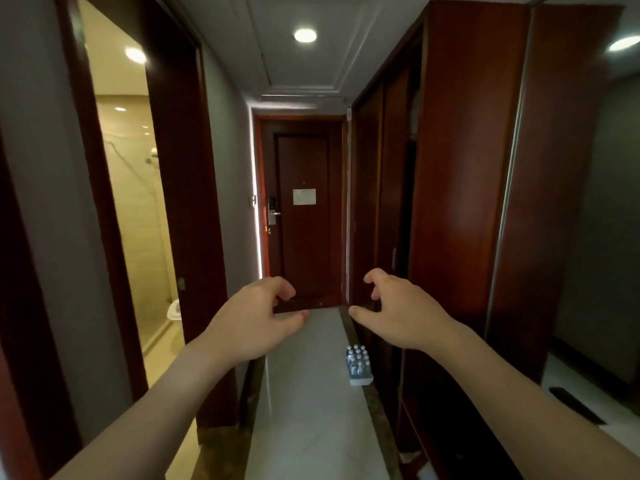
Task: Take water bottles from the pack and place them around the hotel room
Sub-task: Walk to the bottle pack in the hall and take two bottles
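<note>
A shrink-wrapped pack of water bottles (359, 364) with white caps stands on the pale hallway floor (304, 393), against the base of the wooden wardrobe on the right. My left hand (258, 317) and my right hand (394, 308) are stretched out in front of me at chest height, well above and short of the pack. Both hands are empty, with fingers curled and apart.
A narrow corridor leads to the dark entrance door (303, 216) with a lock and a notice on it. The open bathroom doorway (138, 220) is on the left. A tall red-brown wardrobe (460, 202) lines the right side.
</note>
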The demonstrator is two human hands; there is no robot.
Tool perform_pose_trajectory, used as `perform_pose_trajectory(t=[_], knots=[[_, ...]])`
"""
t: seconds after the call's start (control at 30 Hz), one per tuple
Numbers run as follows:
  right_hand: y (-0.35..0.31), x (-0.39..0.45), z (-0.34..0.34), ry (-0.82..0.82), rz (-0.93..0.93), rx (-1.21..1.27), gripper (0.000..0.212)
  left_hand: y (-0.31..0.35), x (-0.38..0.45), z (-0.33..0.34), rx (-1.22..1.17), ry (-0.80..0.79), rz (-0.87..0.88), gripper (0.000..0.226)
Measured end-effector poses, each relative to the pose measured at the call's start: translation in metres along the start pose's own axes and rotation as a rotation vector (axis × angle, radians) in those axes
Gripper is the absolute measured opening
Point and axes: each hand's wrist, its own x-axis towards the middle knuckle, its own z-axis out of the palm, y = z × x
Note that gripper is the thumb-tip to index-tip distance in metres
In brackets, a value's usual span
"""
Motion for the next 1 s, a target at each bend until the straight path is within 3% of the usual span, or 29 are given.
perform_pose_trajectory(t=[0.57,0.8,1.0], knots=[[0.114,0.318,0.079,0.020,0.122,-0.033,0.063,-0.145,0.339,0.117,-0.086,-0.047,0.122,0.042],[0.192,0.457,0.132,0.002,0.089,-0.027,0.062,-0.185,0.464,0.187,-0.039,-0.034,0.103,0.039],[0.251,0.592,0.134,-0.005,0.054,0.004,0.062,-0.209,0.591,0.212,-0.034,0.011,0.044,0.037]])
